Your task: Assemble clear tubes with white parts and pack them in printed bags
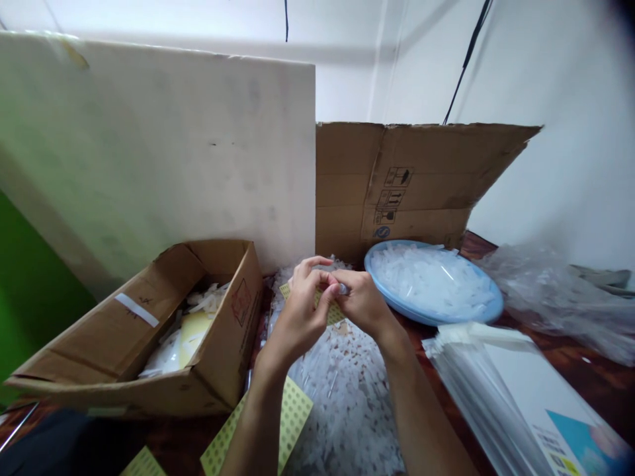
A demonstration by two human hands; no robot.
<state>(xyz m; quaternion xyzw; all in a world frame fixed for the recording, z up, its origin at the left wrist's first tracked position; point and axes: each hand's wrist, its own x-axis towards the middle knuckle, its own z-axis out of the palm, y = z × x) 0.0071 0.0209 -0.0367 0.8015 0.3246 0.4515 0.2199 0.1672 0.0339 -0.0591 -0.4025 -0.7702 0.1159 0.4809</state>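
Note:
My left hand [306, 299] and my right hand [361, 299] meet in the middle of the view, above a heap of small translucent plastic pieces [342, 390]. My right hand is closed round a small clear plastic piece [342, 289], whose shiny end shows by the thumb. The left thumb and index finger are bent together against it; what they pinch is too small to make out. Partly hidden behind the hands lies a yellow sheet of round dots [333, 313]. Another dotted yellow sheet [296, 411] lies under my left forearm.
An open cardboard box [225, 354] with white scraps stands at left. At right are a blue basin [426, 318] of translucent strips, a stack of clear plastic sleeves [476, 377] and crumpled plastic bags [550, 291]. A cardboard panel [426, 178] and a white board [163, 152] stand behind.

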